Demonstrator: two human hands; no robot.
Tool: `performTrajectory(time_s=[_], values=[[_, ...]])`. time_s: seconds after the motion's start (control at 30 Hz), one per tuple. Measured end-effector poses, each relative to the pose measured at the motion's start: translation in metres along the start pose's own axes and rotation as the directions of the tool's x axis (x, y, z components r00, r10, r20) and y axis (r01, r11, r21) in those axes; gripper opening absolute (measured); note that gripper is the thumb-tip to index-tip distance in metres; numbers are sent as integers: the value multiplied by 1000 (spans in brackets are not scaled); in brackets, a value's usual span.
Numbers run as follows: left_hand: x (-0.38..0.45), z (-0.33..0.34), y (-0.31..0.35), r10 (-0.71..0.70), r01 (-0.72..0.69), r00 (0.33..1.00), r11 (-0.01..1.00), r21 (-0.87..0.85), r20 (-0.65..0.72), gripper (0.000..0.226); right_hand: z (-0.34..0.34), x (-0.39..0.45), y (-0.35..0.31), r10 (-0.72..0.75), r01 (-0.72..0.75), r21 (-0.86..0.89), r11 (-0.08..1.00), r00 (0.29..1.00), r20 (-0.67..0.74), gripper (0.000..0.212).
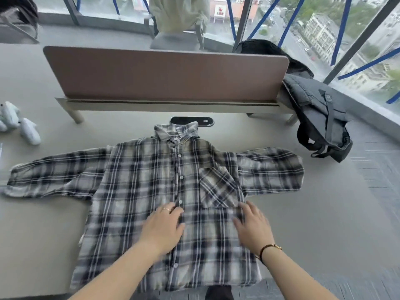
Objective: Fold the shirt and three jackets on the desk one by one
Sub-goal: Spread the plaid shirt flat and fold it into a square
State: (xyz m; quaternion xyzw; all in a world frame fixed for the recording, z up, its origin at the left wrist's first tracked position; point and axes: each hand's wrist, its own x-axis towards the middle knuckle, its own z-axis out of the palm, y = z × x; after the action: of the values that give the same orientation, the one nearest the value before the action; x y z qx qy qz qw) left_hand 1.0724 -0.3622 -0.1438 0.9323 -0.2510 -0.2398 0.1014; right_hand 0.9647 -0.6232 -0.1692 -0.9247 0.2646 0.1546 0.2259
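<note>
A black, grey and white plaid shirt [134,180] lies face up and buttoned on the desk [39,230], collar away from me and both sleeves spread sideways. My left hand [163,226] rests flat on the shirt's front beside the button placket, fingers straight. My right hand [252,226] lies flat just below the chest pocket, fingers straight. A grey padded jacket [318,118] hangs over the desk's far right corner. Behind it sits a black jacket [266,50]. A pale green jacket [177,11] hangs on a chair beyond the divider.
A brown divider panel [164,72] stands along the desk's far edge, with a black cable port [191,121] before it. A pale stuffed toy [19,124] lies at the far left. Windows and blue-taped frames lie beyond. Carpeted floor shows on the right.
</note>
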Motion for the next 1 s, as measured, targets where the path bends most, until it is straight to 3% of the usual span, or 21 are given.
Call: performTrajectory(time_s=[0.13,0.27,0.43,0.57,0.67,0.83,1.0], values=[[53,-8,64,-2,3,1000,1000,-30,24,55,-50,62,61,98,-99,39,994,995,9,59],[100,7,110,-68,65,986,998,24,154,70,-72,116,115,112,-115,30,993,990,86,61],[126,32,118,-287,272,919,958,95,269,91,-78,151,162,82,-63,-120,991,983,165,66],[129,42,112,-340,325,896,940,100,286,97,-93,172,176,42,-21,-145,989,989,141,63],[133,40,115,-343,333,892,939,86,293,96,-101,184,176,39,-10,-175,985,986,161,64],[126,34,115,-359,340,907,932,124,218,75,-99,184,169,23,-7,-157,988,995,97,65],[119,26,108,-440,412,866,897,159,237,75,-97,166,171,-35,22,-185,982,997,-66,58]])
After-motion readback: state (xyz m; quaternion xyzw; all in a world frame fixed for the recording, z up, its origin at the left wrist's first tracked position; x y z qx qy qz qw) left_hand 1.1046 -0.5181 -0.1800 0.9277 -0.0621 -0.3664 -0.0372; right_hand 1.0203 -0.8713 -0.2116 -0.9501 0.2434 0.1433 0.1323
